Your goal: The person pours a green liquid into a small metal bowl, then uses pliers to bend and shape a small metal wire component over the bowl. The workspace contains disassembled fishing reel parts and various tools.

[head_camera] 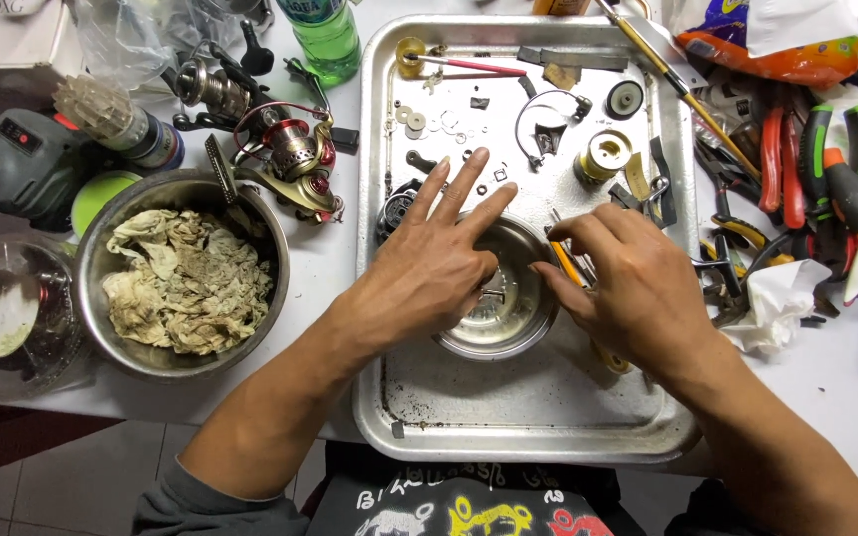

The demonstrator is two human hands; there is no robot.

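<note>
Two bare hands work over a dented, rectangular stainless-steel tray (pixel 419 437) on a white table. Near the tray's middle sits a small round, shiny metal bowl (pixel 523 328), shallow and smooth-walled, with a small dark metal part lying inside it. The left hand (pixel 429 273) rests on the bowl's left rim, fingers spread wide and flat, gripping nothing. The right hand (pixel 638 293) curls at the bowl's right rim, thumb and forefinger pinched narrowly around a slim yellow-handled tool (pixel 573 273) whose handle runs under the palm. Small washers, springs and a brass-coloured spool (pixel 603 156) lie scattered over the tray's far half. Left of the tray stands a large round steel bowl (pixel 111 213) filled with crumpled, stained cloth rags, and beside it a red-and-gold fishing reel (pixel 295 159). Orange- and green-handled pliers (pixel 831 169) lie to the right.
</note>
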